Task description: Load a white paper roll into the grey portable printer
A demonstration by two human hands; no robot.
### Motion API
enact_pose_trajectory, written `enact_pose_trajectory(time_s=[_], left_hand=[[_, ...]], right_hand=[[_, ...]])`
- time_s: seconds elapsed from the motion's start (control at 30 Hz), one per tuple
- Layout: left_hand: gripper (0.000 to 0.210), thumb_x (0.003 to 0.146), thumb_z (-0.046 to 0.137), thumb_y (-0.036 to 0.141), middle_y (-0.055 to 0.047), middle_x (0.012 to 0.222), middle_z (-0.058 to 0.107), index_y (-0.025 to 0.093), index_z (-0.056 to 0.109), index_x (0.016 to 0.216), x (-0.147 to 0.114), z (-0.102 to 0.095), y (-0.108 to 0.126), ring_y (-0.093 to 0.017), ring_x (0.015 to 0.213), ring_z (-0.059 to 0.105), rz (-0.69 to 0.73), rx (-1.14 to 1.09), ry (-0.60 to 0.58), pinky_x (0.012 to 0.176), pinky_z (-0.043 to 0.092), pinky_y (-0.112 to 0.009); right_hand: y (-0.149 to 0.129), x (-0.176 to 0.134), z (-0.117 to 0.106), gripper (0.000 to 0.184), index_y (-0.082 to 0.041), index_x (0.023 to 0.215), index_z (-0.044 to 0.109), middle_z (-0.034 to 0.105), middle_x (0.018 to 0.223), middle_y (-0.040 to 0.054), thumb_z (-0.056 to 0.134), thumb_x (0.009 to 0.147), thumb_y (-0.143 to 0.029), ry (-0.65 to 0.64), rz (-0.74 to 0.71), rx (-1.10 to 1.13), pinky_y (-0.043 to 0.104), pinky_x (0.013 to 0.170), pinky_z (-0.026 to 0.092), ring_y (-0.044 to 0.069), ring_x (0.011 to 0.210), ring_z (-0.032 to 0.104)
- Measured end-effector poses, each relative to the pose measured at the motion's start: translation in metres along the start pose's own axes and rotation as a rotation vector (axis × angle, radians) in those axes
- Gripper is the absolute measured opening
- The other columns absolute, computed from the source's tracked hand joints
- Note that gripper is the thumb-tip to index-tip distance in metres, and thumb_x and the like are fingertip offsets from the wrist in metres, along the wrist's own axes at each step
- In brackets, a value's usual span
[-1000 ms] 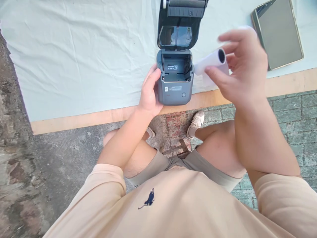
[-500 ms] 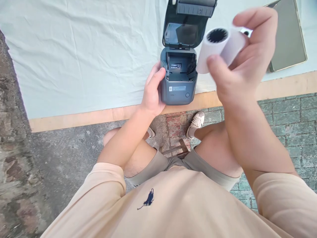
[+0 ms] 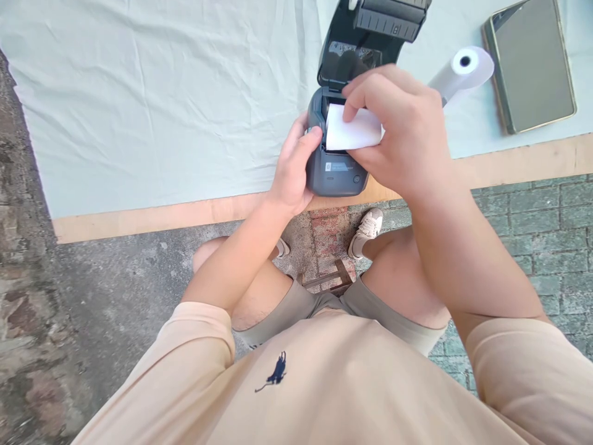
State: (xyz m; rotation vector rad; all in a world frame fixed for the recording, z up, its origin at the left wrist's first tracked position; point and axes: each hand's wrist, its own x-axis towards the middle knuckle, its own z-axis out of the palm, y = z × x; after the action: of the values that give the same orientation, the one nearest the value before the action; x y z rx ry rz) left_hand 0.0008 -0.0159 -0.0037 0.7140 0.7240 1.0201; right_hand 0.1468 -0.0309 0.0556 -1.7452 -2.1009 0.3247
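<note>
A dark grey label printer [image 3: 340,176] stands near the table's front edge with its lid [image 3: 347,65] swung up. My left hand [image 3: 296,157] grips the printer's left side, thumb on its upper edge. Over the open paper bay, my right hand [image 3: 401,127] is closed on a white paper roll [image 3: 351,128], which lies crosswise, at least partly inside the bay. The roll's right end is hidden by my fingers. Beyond my right hand, another white paper roll [image 3: 456,71] rests on the cloth with a loose flap of paper at its right.
A phone-like flat device [image 3: 535,68] with a dark screen lies at the right. Pale cloth [image 3: 162,111] covers the table, whose bare wooden edge [image 3: 185,213] faces me. My legs and a wooden bar [image 3: 343,272] are below the edge.
My right hand has moved left and down, bringing the paper roll from beside the printer into its bay and turning it crosswise. The printer has shifted slightly right. The second roll is now uncovered.
</note>
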Motion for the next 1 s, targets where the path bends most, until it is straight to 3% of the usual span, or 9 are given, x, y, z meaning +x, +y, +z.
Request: enact_pose_trajectory(time_s=[0.13, 0.33, 0.43, 0.63, 0.83, 1.0], left_hand=[[0.018, 0.098, 0.04, 0.03, 0.001, 0.084, 0.061, 0.02, 0.055, 0.103, 0.001, -0.002, -0.001, -0.023, 0.134, 0.059, 0.001, -0.026, -0.022, 0.105, 0.055, -0.039], [0.018, 0.097, 0.043, 0.034, 0.002, 0.086, 0.063, 0.023, 0.055, 0.105, 0.001, -0.001, -0.001, -0.021, 0.124, 0.065, -0.018, 0.012, -0.02, 0.102, 0.056, -0.037], [0.019, 0.093, 0.053, 0.038, 0.003, 0.085, 0.063, 0.023, 0.056, 0.104, 0.0, -0.001, -0.001, -0.019, 0.114, 0.07, 0.002, -0.024, -0.034, 0.099, 0.057, -0.033], [0.017, 0.093, 0.051, 0.034, 0.001, 0.088, 0.063, 0.024, 0.058, 0.104, 0.001, -0.003, -0.002, -0.023, 0.13, 0.061, -0.013, -0.012, -0.02, 0.104, 0.055, -0.038], [0.018, 0.093, 0.051, 0.04, -0.001, 0.093, 0.066, 0.026, 0.058, 0.1, 0.002, -0.003, 0.001, -0.025, 0.127, 0.062, -0.016, 0.0, -0.057, 0.103, 0.056, -0.039], [0.025, 0.091, 0.048, 0.043, -0.003, 0.095, 0.066, 0.023, 0.058, 0.102, 0.002, -0.007, 0.002, -0.024, 0.125, 0.063, -0.003, 0.011, -0.086, 0.104, 0.054, -0.038]], right_hand=[[0.003, -0.002, 0.003, 0.011, -0.028, 0.087, 0.057, 0.064, 0.108, 0.0051, 0.051, 0.087, -0.019, 0.087, -0.035, 0.013, 0.036, 0.082, 0.052, 0.021, 0.099, 0.062], [0.001, 0.004, -0.008, 0.02, -0.029, 0.09, 0.047, 0.067, 0.095, 0.0001, 0.057, 0.076, -0.018, -0.073, 0.02, -0.035, 0.038, 0.078, 0.05, 0.022, 0.087, 0.064], [0.0, 0.004, -0.012, 0.018, -0.028, 0.087, 0.042, 0.067, 0.096, -0.001, 0.054, 0.079, -0.018, -0.022, 0.007, 0.045, 0.036, 0.079, 0.05, 0.02, 0.094, 0.066], [0.007, 0.004, -0.007, 0.017, -0.028, 0.08, 0.042, 0.069, 0.096, -0.0023, 0.054, 0.08, -0.015, 0.019, 0.002, 0.083, 0.037, 0.081, 0.051, 0.02, 0.096, 0.067], [0.013, -0.004, -0.003, 0.011, -0.026, 0.079, 0.054, 0.071, 0.089, -0.0015, 0.055, 0.089, -0.032, -0.007, -0.093, 0.036, 0.043, 0.088, 0.046, 0.022, 0.096, 0.067], [0.017, -0.016, 0.007, 0.01, -0.028, 0.081, 0.058, 0.072, 0.092, -0.0047, 0.052, 0.083, -0.02, 0.022, -0.27, 0.02, 0.045, 0.087, 0.041, 0.02, 0.096, 0.068]])
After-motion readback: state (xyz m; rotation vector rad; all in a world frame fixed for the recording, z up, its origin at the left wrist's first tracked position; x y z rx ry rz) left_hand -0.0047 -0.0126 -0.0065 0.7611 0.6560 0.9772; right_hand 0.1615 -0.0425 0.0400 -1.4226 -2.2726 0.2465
